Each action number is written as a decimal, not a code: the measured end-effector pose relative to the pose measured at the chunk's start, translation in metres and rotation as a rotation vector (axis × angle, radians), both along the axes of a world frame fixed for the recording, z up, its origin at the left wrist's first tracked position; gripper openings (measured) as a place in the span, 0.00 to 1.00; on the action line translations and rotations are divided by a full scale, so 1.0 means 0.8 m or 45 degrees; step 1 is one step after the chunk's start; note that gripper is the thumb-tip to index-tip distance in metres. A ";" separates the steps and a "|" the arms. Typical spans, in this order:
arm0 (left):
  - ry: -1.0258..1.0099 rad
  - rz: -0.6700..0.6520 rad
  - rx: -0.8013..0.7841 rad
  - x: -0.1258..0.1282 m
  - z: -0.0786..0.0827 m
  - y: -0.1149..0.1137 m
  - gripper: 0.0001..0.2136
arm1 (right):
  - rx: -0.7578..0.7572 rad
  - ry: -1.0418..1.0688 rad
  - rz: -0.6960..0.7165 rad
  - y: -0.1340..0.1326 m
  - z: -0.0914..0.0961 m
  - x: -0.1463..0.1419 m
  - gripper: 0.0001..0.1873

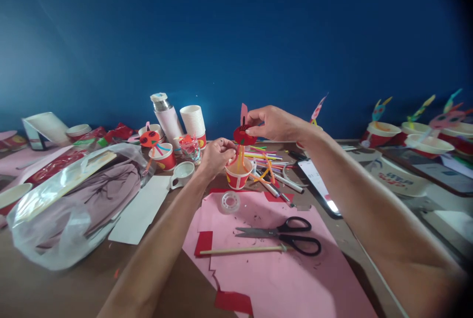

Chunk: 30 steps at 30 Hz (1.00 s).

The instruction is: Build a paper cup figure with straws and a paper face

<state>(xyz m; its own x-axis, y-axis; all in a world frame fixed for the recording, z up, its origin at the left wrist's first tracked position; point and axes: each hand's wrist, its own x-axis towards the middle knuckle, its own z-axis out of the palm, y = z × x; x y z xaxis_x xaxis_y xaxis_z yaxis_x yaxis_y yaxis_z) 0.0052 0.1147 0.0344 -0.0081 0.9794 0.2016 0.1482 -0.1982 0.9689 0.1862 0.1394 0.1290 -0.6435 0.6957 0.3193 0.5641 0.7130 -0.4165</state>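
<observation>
My right hand [275, 122] pinches a red paper face [245, 134] with drawn lashes and a pink ear-like strip standing up from it. Orange and yellow stems [241, 158] run from the face down into a red-and-white paper cup [238, 179]. Beside the cup's left rim, my left hand [218, 156] has its fingers curled together; what lies between the fingertips is too small to make out. A roll of clear tape [230, 202] lies in front of the cup on pink paper [273, 278]. Black-handled scissors [284, 232] and a thin wooden stick [242, 250] rest there too.
Markers and pipe cleaners [273, 168] lie behind and right of the cup, near a phone [320, 187]. Left stand a white mug [182, 175], stacked cups [192, 120], a flask [168, 120] and a plastic bag [48, 244]. Several decorated cups [380, 133] stand right.
</observation>
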 end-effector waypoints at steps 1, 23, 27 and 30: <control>-0.001 -0.001 0.002 0.000 0.000 0.000 0.05 | 0.002 -0.011 0.016 0.000 0.003 -0.001 0.07; -0.007 0.002 0.039 -0.001 -0.003 0.004 0.05 | 0.051 -0.203 0.003 -0.001 -0.004 -0.016 0.07; -0.004 0.012 0.036 0.000 -0.001 0.002 0.05 | 0.064 -0.197 0.016 -0.001 -0.007 -0.018 0.08; -0.019 0.017 0.028 0.000 0.000 0.002 0.05 | 0.072 -0.197 0.012 -0.003 -0.009 -0.018 0.08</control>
